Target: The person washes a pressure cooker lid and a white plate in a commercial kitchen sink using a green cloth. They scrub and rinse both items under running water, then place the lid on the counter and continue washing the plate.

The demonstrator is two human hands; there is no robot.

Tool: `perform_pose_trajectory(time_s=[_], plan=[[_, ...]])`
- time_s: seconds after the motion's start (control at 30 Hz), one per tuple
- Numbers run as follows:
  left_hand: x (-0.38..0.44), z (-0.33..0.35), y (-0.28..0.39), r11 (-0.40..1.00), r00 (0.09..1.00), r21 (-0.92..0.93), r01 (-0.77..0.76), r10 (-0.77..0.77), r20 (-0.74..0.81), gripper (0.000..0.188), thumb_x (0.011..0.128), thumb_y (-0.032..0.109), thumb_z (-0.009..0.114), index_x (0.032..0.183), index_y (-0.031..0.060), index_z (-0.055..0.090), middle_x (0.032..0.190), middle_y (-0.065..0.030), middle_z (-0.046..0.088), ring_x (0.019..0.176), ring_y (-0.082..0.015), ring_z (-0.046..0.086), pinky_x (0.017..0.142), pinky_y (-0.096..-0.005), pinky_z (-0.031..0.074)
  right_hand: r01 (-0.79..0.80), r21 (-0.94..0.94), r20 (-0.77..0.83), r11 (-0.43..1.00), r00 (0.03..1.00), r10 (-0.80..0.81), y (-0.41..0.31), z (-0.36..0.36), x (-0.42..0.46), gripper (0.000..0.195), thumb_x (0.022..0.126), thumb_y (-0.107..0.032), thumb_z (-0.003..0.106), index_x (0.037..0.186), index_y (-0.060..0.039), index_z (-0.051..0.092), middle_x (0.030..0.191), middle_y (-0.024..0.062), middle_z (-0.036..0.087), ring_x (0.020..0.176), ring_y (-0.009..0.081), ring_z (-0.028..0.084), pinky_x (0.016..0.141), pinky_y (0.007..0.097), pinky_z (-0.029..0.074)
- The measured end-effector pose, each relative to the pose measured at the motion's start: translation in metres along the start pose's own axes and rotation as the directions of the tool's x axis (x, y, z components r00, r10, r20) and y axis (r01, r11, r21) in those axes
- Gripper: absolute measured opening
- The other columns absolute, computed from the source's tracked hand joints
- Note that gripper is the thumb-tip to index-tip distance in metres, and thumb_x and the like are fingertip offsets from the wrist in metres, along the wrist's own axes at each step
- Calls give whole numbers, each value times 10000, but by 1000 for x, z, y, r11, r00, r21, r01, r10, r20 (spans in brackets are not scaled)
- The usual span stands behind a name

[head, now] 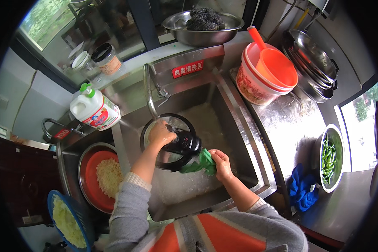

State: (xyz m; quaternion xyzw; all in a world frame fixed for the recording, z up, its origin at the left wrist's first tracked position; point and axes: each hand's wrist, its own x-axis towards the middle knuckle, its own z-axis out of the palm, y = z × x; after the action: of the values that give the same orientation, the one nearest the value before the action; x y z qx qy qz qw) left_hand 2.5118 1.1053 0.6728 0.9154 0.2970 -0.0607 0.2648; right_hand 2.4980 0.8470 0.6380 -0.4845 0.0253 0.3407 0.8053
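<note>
Under the curved metal faucet [149, 91], my left hand [161, 134] grips a round lid [145, 138] with a black rim and a bulky black fitting [182, 142] across it. The lid looks like glass and is tilted above the stainless steel sink [220, 132]. My right hand [222, 163] pinches a wet green cloth [207, 162], which hangs just below the black fitting and close to the lid's edge. Shallow, cloudy water lies on the sink's bottom. Whether the cloth touches the lid cannot be told.
Left stand a white pump bottle [96, 108], a red basin [89, 160] with pale chopped food and a blue basket [82, 217]. Right are a bucket [252, 78] with an orange dipper [278, 67], stacked pans [315, 60], a bowl of green peppers [327, 157] and a blue cloth [300, 189].
</note>
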Motion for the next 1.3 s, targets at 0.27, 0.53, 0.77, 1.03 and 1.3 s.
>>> perform_pose_trajectory(time_s=[0.27,0.53,0.77,1.03,1.3], plan=[[-28,22,1,825,943,-526,209,-313,-116,442,586,202,658,948,-31,558,903,-209,622,844,-334,611,751,-386,467,770,-566,822,-294,553,-134,27,59,28,381,725,-181,640,1104,-216,609,1075,-15,599,1103,186,456,962,425,314],[-32,35,-18,544,825,-758,360,-564,-13,357,591,157,655,909,18,572,815,-96,584,699,-218,559,693,-347,470,641,-735,658,-219,600,-455,34,66,31,348,669,-133,625,1017,-148,633,1077,-7,584,1118,236,443,1005,513,233],[-45,46,-15,335,735,-816,472,-661,154,470,636,151,644,1052,33,459,955,-153,548,734,-280,569,418,-410,478,636,-754,611,-166,585,-533,3,46,66,328,655,-161,655,972,-99,598,1055,56,568,1020,295,480,888,444,354],[-53,45,-20,346,717,-784,516,-676,173,452,687,191,655,1062,19,471,968,-153,550,746,-249,576,441,-364,500,638,-611,771,-468,613,-171,12,45,63,238,705,-185,592,920,-83,603,1054,78,563,1056,262,475,962,417,329],[-41,55,-30,333,754,-825,456,-637,159,481,679,209,665,1065,3,463,978,-156,550,712,-257,582,435,-372,504,856,-460,880,-234,404,-251,32,39,59,269,679,-132,586,942,-120,641,1018,21,593,993,256,499,844,411,395]])
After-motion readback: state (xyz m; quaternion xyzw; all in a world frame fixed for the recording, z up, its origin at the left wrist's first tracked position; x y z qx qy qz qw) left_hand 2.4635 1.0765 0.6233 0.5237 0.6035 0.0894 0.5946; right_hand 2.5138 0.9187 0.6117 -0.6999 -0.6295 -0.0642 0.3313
